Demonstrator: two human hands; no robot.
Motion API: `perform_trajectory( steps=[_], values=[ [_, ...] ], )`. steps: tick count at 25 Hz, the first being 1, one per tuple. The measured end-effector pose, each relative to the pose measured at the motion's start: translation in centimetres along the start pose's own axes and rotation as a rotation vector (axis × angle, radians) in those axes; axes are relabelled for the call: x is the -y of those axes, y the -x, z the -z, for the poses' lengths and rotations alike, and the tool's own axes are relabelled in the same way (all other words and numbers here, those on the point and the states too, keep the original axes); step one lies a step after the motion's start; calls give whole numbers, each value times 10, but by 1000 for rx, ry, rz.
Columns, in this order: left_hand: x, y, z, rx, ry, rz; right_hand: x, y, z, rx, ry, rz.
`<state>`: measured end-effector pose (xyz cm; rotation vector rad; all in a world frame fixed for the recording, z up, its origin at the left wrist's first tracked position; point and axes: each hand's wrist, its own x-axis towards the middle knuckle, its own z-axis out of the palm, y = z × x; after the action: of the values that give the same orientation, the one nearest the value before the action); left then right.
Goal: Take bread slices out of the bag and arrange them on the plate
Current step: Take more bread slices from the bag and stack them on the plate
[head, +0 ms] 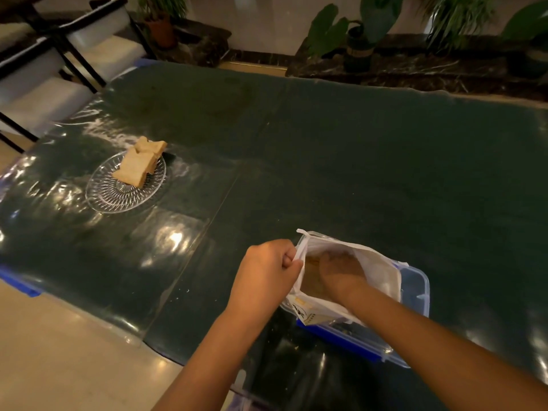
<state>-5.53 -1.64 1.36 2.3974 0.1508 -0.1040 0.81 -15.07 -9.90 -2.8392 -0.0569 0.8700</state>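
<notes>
A dark green surface [326,149] under a glossy clear plastic sheet fills the room's centre. On its near right part sits a clear plastic container with blue clips [415,295]. Behind it, leafy potted plants [353,34] line a dark marble ledge [415,69]; black-framed chairs with pale cushions [59,54] stand at left.
</notes>
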Motion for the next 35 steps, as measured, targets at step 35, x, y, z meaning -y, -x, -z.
perform_trajectory(
  steps=[35],
  values=[
    [-3, -13, 8, -114, -25, -71, 0, 53, 95, -47, 314, 556]
  ],
)
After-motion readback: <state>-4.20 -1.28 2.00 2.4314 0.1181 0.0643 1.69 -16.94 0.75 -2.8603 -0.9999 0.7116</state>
